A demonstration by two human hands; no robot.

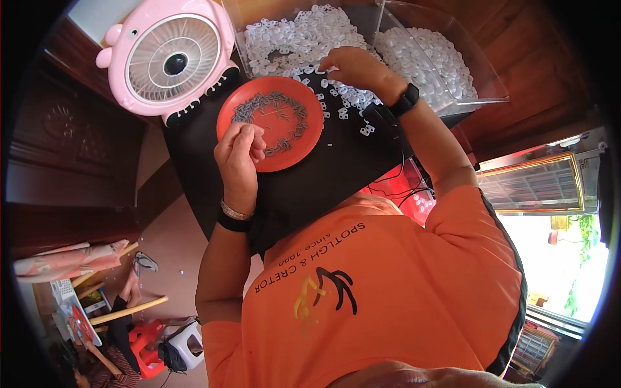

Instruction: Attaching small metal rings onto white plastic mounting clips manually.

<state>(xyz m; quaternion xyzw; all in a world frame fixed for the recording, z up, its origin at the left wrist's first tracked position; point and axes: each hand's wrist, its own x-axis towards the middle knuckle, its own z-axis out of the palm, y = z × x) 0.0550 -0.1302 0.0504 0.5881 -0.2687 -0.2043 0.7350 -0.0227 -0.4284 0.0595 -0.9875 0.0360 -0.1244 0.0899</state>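
Grip: left hand (240, 152) curled over red plate (305, 145), can't tell if pinching; right hand (354, 66) bent over loose white pieces (349, 96), grip hidden; plenty of grey pins (278, 98), white pieces left; amount done unclear.

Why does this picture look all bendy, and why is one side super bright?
Head view: fisheye distortion bends straight edges near the black, rounded rim; head view, right side: the bright white outdoor opening is washed out, while the dark brown carved wooden door at left sits in dimness; head view, upper middle: the round orange-red plastic plate looks fairly clear.
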